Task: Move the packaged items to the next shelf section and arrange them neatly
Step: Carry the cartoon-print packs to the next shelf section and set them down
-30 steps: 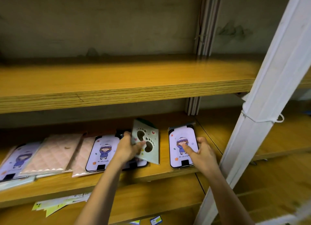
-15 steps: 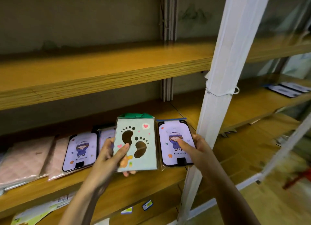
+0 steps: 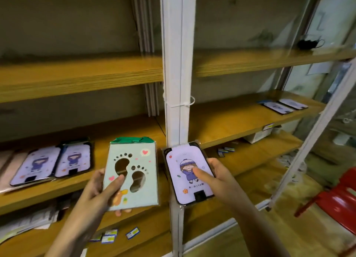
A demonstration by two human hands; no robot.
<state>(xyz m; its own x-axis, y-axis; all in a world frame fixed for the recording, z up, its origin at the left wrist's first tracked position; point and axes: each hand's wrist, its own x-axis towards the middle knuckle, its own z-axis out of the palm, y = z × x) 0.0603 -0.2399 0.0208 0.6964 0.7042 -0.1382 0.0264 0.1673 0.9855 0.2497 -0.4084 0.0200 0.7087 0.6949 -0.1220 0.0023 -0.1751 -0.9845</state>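
The left hand (image 3: 100, 189) grips a glossy pale-green flat packet with footprint cut-outs (image 3: 133, 174) at seven o'clock. The right hand (image 3: 217, 176) clasps a lilac rounded plastic-wrapped phone case (image 3: 187, 172) before the white metal post (image 3: 176, 64), which hides part of the grained wooden shelf (image 3: 231, 120); its small print is unreadable.

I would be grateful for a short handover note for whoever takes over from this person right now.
Left hand: holds the footprint package, lifted off the shelf.
Right hand: holds the lilac cartoon package, in front of the white post.
Done: two packages already lie on the right shelf section.
Left: set down both held packages there; two lilac packages plus pink ones remain on the left section; then align them all.
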